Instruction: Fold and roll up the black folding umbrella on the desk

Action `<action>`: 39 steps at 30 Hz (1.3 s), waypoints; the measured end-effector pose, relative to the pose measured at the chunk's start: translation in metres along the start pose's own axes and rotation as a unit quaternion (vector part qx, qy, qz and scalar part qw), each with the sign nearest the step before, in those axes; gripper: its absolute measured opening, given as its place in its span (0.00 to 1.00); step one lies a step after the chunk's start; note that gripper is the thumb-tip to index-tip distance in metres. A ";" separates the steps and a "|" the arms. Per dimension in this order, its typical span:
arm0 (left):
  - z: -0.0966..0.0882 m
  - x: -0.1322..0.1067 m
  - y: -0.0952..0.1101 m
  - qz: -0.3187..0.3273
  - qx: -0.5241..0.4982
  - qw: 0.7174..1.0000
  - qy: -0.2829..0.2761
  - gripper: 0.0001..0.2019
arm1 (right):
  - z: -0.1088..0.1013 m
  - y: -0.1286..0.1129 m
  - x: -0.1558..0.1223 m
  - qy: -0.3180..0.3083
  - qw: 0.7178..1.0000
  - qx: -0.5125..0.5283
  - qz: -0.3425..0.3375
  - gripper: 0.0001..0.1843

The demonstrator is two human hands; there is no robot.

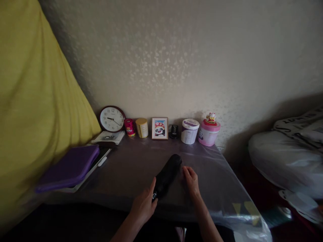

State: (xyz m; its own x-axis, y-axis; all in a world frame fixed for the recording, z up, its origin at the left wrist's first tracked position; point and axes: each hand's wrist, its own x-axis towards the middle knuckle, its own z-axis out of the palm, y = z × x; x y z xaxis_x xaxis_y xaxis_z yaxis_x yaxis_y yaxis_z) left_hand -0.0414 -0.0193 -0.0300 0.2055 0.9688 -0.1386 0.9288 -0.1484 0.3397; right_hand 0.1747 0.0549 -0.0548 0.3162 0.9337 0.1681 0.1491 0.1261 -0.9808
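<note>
A folded black umbrella [168, 173] slants over the table, its far end pointing away and to the right. My left hand [145, 203] is closed round its near end, where a small shiny silver part shows by the fingers. My right hand [191, 178] is just right of the umbrella's far end, with thumb and fingertips pinched together. Whatever may be between those fingertips is too small and dark to make out.
The table [131, 168] has a clear plastic cover. Along the wall stand a clock [111, 118], several canisters, a framed panda picture [159, 128] and a lucky-cat figure [210, 117] on a pink tub [209, 133]. A purple folder [69, 166] lies left, beside a yellow curtain [42, 101].
</note>
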 end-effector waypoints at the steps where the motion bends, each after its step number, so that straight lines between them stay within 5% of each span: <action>1: 0.000 -0.001 -0.001 -0.001 0.002 1.000 0.004 0.34 | -0.004 0.004 -0.001 0.000 1.000 0.015 0.022 0.20; 11: 0.002 -0.004 0.020 0.010 0.060 0.995 0.082 0.38 | -0.007 0.010 -0.006 -0.035 0.996 0.067 0.040 0.19; 19: 0.010 -0.001 0.032 -0.012 0.119 0.991 0.063 0.35 | -0.007 0.021 -0.002 -0.045 0.997 0.059 0.004 0.21; 30: 0.014 0.017 0.048 -0.052 0.080 0.988 0.120 0.40 | -0.007 0.024 -0.003 -0.055 0.998 0.029 -0.014 0.23; 39: 0.020 0.026 0.036 -0.068 0.043 0.988 0.132 0.27 | -0.008 0.023 -0.004 -0.066 0.998 0.005 -0.011 0.20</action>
State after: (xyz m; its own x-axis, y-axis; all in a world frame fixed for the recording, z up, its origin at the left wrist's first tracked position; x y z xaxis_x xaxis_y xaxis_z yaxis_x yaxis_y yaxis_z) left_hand 0.0031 -0.0038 -0.0400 -0.0004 0.9973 0.0732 0.9673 -0.0182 0.2530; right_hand 0.1840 0.0515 -0.0769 0.1874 0.9664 0.1762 0.1460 0.1500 -0.9778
